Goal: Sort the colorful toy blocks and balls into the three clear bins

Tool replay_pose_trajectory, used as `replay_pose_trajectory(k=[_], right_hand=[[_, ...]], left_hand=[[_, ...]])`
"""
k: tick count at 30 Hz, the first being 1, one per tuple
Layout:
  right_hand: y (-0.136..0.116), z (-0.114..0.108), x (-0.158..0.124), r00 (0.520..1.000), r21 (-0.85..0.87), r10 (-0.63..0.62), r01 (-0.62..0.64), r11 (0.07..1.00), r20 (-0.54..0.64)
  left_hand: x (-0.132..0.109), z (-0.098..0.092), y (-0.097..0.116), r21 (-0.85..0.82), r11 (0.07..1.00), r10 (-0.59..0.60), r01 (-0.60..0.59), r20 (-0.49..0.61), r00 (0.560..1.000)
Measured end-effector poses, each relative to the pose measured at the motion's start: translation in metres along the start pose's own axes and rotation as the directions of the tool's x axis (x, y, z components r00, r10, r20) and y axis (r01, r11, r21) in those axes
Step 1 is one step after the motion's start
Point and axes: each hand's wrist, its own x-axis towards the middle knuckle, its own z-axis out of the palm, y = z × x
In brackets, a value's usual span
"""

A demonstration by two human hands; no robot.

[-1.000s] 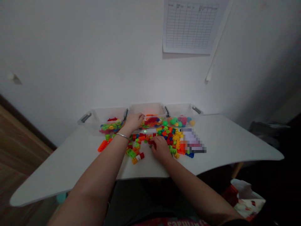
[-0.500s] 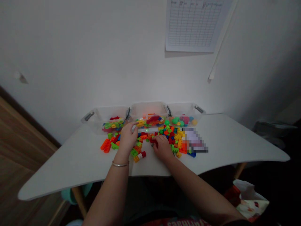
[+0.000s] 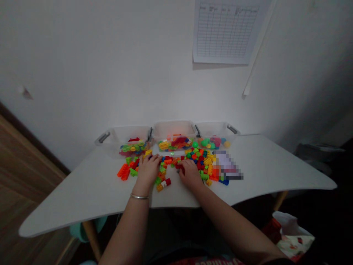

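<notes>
Two bare hands worked over a loose heap of plastic building bricks on a white table with a curved front edge, in this downward view from a head-worn camera. The left hand, a silver bangle on its wrist, lay palm down with its fingers spread among the bricks, and the dim view did not show whether it held a piece. The right hand curved over the middle of the heap, its fingertips resting on a red brick; the hand stood narrowly cupped, but it could not be told whether it gripped that brick. Between the hands sat a red-and-white brick and a yellow-orange brick, while orange bricks lay apart to the left. Behind the heap stood three clear plastic bins with grey handles: the left bin held mostly green and yellow pieces, the middle bin yellow and red bricks, and the right bin rounded green, pink and blue pieces. A pixelated patch beside the heap was too blurred to identify. A ruled paper chart hung on the white wall above.
</notes>
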Motion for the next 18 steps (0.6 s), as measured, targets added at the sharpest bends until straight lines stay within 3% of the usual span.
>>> replay_pose_trajectory(k=[18], right_hand=[[0.0005, 0.0015, -0.0004, 1.0, 0.001, 0.003, -0.003, 1.0, -0.003]], left_hand=[[0.0075, 0.0025, -0.0008, -0.015, 0.986, -0.168, 0.167, -0.016, 0.986]])
